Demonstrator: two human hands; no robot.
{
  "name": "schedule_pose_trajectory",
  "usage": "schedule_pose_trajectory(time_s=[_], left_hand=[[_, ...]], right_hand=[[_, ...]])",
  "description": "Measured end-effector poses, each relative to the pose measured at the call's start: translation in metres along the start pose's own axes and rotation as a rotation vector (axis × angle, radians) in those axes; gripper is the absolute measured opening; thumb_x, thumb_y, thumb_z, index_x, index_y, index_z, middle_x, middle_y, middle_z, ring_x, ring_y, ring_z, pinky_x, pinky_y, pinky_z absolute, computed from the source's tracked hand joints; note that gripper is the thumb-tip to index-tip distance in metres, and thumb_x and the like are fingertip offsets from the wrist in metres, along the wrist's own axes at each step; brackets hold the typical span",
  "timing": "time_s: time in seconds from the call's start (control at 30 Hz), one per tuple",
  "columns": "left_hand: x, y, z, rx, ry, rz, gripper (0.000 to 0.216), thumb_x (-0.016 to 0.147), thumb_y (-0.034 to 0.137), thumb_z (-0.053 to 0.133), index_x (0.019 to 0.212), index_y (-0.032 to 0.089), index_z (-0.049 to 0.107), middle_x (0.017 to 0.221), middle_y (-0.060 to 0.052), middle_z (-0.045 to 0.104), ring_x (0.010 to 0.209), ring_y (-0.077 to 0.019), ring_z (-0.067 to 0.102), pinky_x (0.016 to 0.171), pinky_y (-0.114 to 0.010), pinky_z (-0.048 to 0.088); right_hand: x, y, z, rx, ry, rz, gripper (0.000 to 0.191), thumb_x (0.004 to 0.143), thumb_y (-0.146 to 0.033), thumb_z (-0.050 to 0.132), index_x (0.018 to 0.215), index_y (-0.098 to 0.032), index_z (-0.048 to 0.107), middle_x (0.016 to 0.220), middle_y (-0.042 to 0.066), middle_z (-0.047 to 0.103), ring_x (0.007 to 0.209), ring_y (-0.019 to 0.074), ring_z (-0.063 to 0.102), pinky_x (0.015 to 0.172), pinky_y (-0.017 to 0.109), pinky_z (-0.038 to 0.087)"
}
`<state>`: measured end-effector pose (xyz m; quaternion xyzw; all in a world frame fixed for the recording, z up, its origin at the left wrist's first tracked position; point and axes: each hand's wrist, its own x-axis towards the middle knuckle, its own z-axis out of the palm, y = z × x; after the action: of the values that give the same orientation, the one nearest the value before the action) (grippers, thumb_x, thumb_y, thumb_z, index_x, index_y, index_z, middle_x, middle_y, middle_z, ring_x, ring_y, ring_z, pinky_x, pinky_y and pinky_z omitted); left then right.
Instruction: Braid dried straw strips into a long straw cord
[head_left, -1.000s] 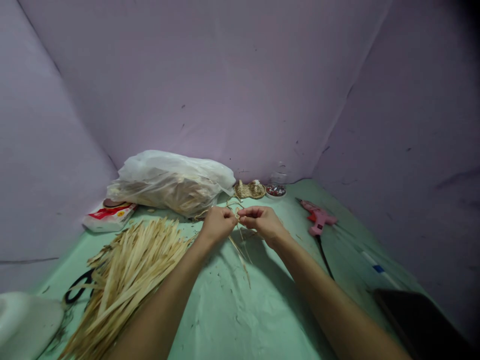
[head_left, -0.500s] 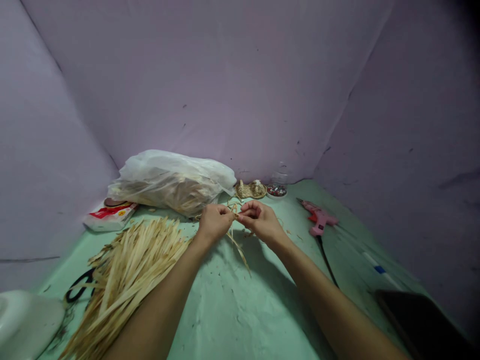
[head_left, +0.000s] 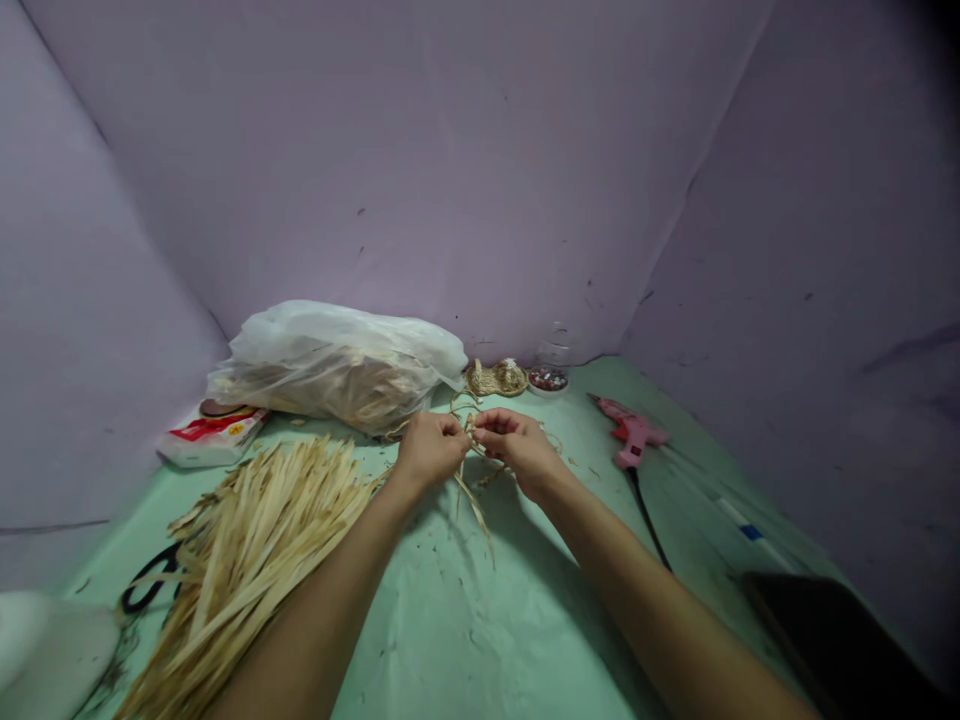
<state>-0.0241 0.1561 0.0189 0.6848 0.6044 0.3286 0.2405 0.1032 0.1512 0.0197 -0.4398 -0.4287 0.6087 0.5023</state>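
Note:
My left hand (head_left: 433, 448) and my right hand (head_left: 517, 448) meet over the middle of the green tabletop, both closed in a pinch. Between their fingertips is a thin twisted cord of dried plant fibre (head_left: 470, 424). Loose strip ends (head_left: 474, 508) hang from it below my fingers, and thin curled strands show just behind. How the fibres cross inside the pinch is too small to make out. A large bundle of pale dried fibre strips (head_left: 255, 560) lies left of my left forearm.
At the back are a plastic bag (head_left: 337, 365) of fibre, small woven slippers (head_left: 496, 378) and a container of beads (head_left: 548, 380). A pink glue gun (head_left: 636, 430) and a dark flat object (head_left: 832, 640) lie right. Black-handled scissors (head_left: 146, 580) and a red-white packet (head_left: 214, 437) are left.
My right hand has shifted slightly left and lower, fingers closer to my left hand's. Both hands still pinch the fibre. The whole view has drifted a little.

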Motion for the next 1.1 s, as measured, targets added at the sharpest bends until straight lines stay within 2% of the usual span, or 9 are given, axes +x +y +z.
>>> schedule_pose_trajectory(time_s=[0.1, 0.23, 0.33, 0.43, 0.6, 0.77, 0.87, 1.0, 1.1], left_hand=[[-0.001, 0.003, -0.001, 0.036, -0.016, 0.014, 0.021, 0.060, 0.026, 0.047, 0.050, 0.013, 0.060, 0.046, 0.003, 0.047, 0.048, -0.0085, 0.041, 0.046, -0.020, 0.026], [-0.001, 0.003, -0.002, 0.018, 0.017, 0.048, 0.020, 0.061, 0.025, 0.047, 0.052, 0.013, 0.061, 0.047, 0.002, 0.049, 0.049, -0.0087, 0.041, 0.047, -0.020, 0.027], [0.000, 0.000, -0.003, -0.043, 0.029, 0.033, 0.018, 0.060, 0.024, 0.049, 0.051, 0.013, 0.060, 0.047, 0.002, 0.049, 0.049, -0.0086, 0.041, 0.047, -0.020, 0.028], [0.001, -0.003, -0.001, -0.093, 0.012, 0.050, 0.015, 0.058, 0.021, 0.049, 0.049, 0.013, 0.058, 0.046, 0.003, 0.047, 0.048, -0.0081, 0.039, 0.047, -0.020, 0.028], [-0.003, -0.008, 0.005, -0.047, 0.012, 0.159, 0.018, 0.062, 0.019, 0.045, 0.046, 0.014, 0.052, 0.045, 0.004, 0.038, 0.048, -0.0074, 0.035, 0.047, -0.020, 0.025], [-0.005, -0.012, 0.009, -0.082, 0.050, 0.218, 0.019, 0.064, 0.018, 0.045, 0.045, 0.014, 0.047, 0.045, 0.004, 0.033, 0.048, -0.0070, 0.031, 0.048, -0.020, 0.024], [-0.003, -0.015, 0.010, -0.190, 0.049, 0.191, 0.021, 0.064, 0.021, 0.047, 0.044, 0.015, 0.044, 0.045, 0.005, 0.031, 0.048, -0.0067, 0.029, 0.046, -0.020, 0.022], [0.001, -0.017, 0.013, -0.320, 0.071, 0.095, 0.022, 0.062, 0.027, 0.051, 0.044, 0.014, 0.046, 0.044, 0.005, 0.032, 0.046, -0.0065, 0.029, 0.045, -0.020, 0.022], [0.002, -0.015, 0.016, -0.340, 0.135, 0.013, 0.019, 0.059, 0.026, 0.052, 0.045, 0.014, 0.051, 0.042, 0.005, 0.036, 0.046, -0.0071, 0.032, 0.046, -0.020, 0.025]], right_hand=[[0.000, 0.001, -0.001, 0.102, 0.022, 0.075, 0.032, 0.046, -0.014, 0.067, 0.073, -0.018, 0.050, 0.050, -0.007, 0.052, 0.042, 0.0049, 0.039, 0.042, 0.018, 0.027], [-0.001, 0.003, -0.003, 0.227, -0.098, 0.123, 0.037, 0.044, -0.016, 0.072, 0.066, -0.019, 0.042, 0.052, -0.009, 0.049, 0.044, 0.0042, 0.041, 0.046, 0.018, 0.033], [-0.001, 0.004, -0.005, 0.192, -0.171, 0.100, 0.040, 0.045, -0.016, 0.073, 0.059, -0.018, 0.035, 0.053, -0.008, 0.049, 0.046, 0.0039, 0.042, 0.048, 0.018, 0.035], [-0.002, 0.004, -0.006, 0.147, -0.183, 0.091, 0.041, 0.045, -0.016, 0.073, 0.057, -0.018, 0.034, 0.052, -0.007, 0.050, 0.045, 0.0043, 0.043, 0.048, 0.018, 0.036], [0.000, 0.007, -0.007, 0.025, -0.108, 0.099, 0.037, 0.043, -0.017, 0.073, 0.062, -0.018, 0.042, 0.048, -0.009, 0.050, 0.038, 0.0039, 0.040, 0.047, 0.021, 0.040], [0.003, 0.012, -0.006, -0.085, -0.009, 0.023, 0.035, 0.043, -0.023, 0.073, 0.061, -0.018, 0.044, 0.048, -0.008, 0.047, 0.041, 0.0064, 0.042, 0.045, 0.023, 0.042], [0.006, 0.017, -0.007, -0.278, 0.062, -0.125, 0.028, 0.049, -0.029, 0.071, 0.060, -0.018, 0.048, 0.059, -0.003, 0.052, 0.052, 0.0104, 0.049, 0.052, 0.027, 0.044], [0.007, 0.022, -0.011, -0.753, 0.245, -0.552, 0.014, 0.061, -0.032, 0.065, 0.060, -0.018, 0.062, 0.079, 0.004, 0.057, 0.078, 0.0171, 0.053, 0.072, 0.032, 0.041], [0.002, 0.022, -0.009, -0.891, 0.259, -0.663, 0.013, 0.068, -0.031, 0.060, 0.064, -0.020, 0.065, 0.073, 0.004, 0.061, 0.072, 0.0163, 0.054, 0.069, 0.029, 0.040]])
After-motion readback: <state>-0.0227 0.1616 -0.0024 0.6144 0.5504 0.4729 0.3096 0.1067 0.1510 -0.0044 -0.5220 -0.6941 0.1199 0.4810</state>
